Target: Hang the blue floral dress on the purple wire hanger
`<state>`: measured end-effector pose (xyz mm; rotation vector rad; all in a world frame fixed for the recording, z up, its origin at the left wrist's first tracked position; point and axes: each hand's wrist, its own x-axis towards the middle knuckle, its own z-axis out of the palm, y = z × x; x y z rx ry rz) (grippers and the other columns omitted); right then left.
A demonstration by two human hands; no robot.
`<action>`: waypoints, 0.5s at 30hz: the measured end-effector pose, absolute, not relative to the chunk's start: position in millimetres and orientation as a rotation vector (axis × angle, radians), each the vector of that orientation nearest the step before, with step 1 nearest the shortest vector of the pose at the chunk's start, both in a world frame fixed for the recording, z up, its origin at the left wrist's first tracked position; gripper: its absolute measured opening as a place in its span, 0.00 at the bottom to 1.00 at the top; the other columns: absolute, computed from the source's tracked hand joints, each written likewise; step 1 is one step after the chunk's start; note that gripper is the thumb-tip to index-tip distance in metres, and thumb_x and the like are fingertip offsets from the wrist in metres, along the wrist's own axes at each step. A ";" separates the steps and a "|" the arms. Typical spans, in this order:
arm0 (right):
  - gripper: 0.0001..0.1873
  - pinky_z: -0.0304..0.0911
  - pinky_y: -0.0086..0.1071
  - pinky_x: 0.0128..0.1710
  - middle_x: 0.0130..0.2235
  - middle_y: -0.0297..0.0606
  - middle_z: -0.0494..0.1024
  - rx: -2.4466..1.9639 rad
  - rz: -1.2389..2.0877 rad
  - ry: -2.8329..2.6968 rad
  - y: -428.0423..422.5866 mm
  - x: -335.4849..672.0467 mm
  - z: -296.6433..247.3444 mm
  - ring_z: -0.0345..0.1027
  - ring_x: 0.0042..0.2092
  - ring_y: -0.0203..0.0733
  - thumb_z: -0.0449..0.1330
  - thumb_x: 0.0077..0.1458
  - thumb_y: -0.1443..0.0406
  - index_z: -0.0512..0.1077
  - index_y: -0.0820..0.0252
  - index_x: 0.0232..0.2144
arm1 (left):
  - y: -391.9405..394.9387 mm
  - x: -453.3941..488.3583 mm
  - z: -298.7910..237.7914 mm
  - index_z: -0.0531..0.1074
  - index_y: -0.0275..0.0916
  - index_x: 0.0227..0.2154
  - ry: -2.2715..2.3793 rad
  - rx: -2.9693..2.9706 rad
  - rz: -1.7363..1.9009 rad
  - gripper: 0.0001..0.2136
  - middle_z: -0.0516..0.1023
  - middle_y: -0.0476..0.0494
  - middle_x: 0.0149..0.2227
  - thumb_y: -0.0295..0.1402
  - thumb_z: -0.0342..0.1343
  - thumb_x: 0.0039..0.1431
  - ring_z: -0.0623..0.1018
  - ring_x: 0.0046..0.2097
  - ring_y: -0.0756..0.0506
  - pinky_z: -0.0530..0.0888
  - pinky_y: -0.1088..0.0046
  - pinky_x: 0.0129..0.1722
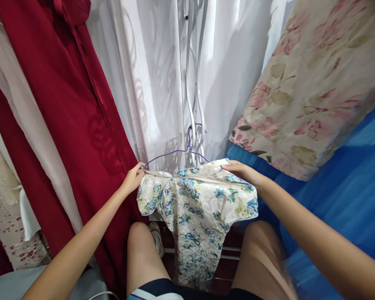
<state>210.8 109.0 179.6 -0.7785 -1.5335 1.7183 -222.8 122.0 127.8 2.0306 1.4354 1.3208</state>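
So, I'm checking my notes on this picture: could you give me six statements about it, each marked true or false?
1. The left hand and right hand are both at the floral garment. True.
2. The hanger is yellow. False: the hanger is purple.
3. Deep red fabric hangs on the picture's left. True.
4. The floral garment is plain black. False: it is whitish with blue and green flowers.
5. Pink-flowered fabric shows on the picture's right. True.
6. Bright blue fabric fills the picture's left. False: it is on the right.
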 end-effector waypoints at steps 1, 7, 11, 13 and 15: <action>0.14 0.72 0.39 0.45 0.39 0.41 0.84 -0.789 1.740 -1.486 111.0 208.9 179.8 0.79 0.40 0.51 0.66 0.52 0.58 0.80 0.59 0.38 | 118.7 -224.0 126.0 0.69 0.39 0.41 1.409 2.061 1.325 0.10 0.66 0.53 0.25 0.34 0.47 0.58 0.65 0.26 0.51 0.62 0.79 0.26; 0.17 0.73 0.38 0.45 0.43 0.40 0.83 -0.747 1.869 -1.396 114.8 213.5 184.9 0.79 0.42 0.49 0.65 0.53 0.59 0.78 0.57 0.45 | 99.5 -239.4 133.4 0.70 0.37 0.31 1.401 2.267 1.210 0.11 0.71 0.48 0.30 0.33 0.43 0.62 0.70 0.33 0.48 0.68 0.74 0.36; 0.27 0.74 0.35 0.43 0.49 0.38 0.81 -0.804 1.736 -1.523 98.1 236.6 179.3 0.77 0.47 0.50 0.69 0.48 0.64 0.74 0.50 0.52 | 93.1 -245.9 148.3 0.74 0.37 0.35 1.405 2.377 1.177 0.13 0.77 0.43 0.38 0.31 0.44 0.61 0.75 0.43 0.44 0.71 0.70 0.46; 0.24 0.74 0.34 0.40 0.47 0.39 0.82 -0.897 1.624 -1.582 86.2 246.9 173.0 0.78 0.43 0.50 0.70 0.49 0.62 0.76 0.51 0.51 | 92.6 -247.4 152.5 0.75 0.37 0.39 1.405 2.384 1.177 0.14 0.79 0.42 0.43 0.31 0.44 0.61 0.76 0.47 0.43 0.70 0.69 0.50; 0.22 0.73 0.35 0.41 0.45 0.40 0.82 -0.912 1.529 -1.644 74.0 253.0 168.2 0.78 0.42 0.50 0.69 0.51 0.59 0.78 0.54 0.49 | 94.4 -248.2 155.9 0.76 0.38 0.40 1.461 2.391 1.174 0.15 0.80 0.43 0.43 0.32 0.45 0.60 0.77 0.47 0.42 0.71 0.69 0.50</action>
